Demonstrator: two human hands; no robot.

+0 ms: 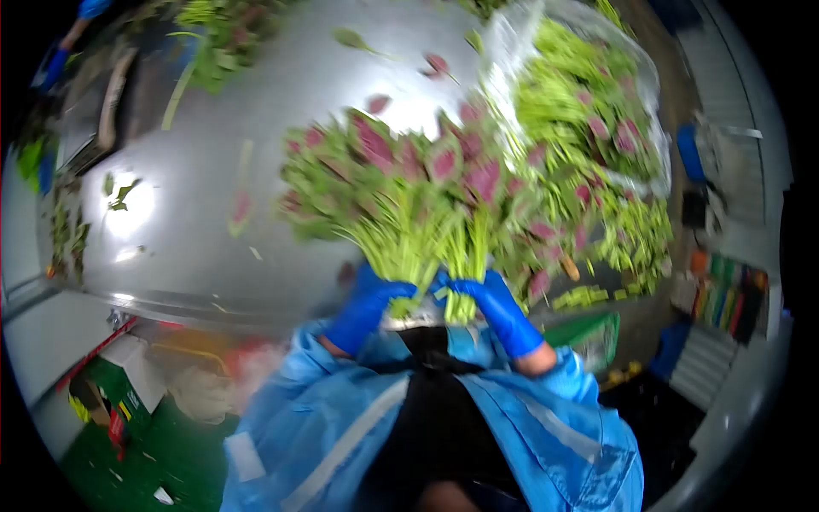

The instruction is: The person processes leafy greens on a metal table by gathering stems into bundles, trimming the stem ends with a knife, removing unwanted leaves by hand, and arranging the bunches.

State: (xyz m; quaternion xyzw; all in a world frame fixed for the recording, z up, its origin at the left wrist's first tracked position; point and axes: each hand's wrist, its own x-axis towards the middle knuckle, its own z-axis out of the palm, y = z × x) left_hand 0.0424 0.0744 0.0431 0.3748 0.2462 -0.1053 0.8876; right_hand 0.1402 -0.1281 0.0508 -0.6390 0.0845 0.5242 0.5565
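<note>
My left hand (368, 309), in a blue glove, is closed around the stems of a large bunch of red-and-green amaranth (388, 218). A smaller bunch of amaranth (467, 247) is gripped low on its stems by my right hand (496, 309), gloved in blue too. Both bunches stand with leaves pointing away from me, side by side at the table's near edge, and their leaves touch. The cut stem ends face my body. Some of my fingers are hidden behind the stems.
A metal table (316, 77) spreads out ahead. Loose amaranth (589, 247) lies to the right, below a clear plastic bag (503, 60) full of greens. More greens (226, 38) lie at the far left. Another person's blue-gloved hand (55, 68) shows at the upper left.
</note>
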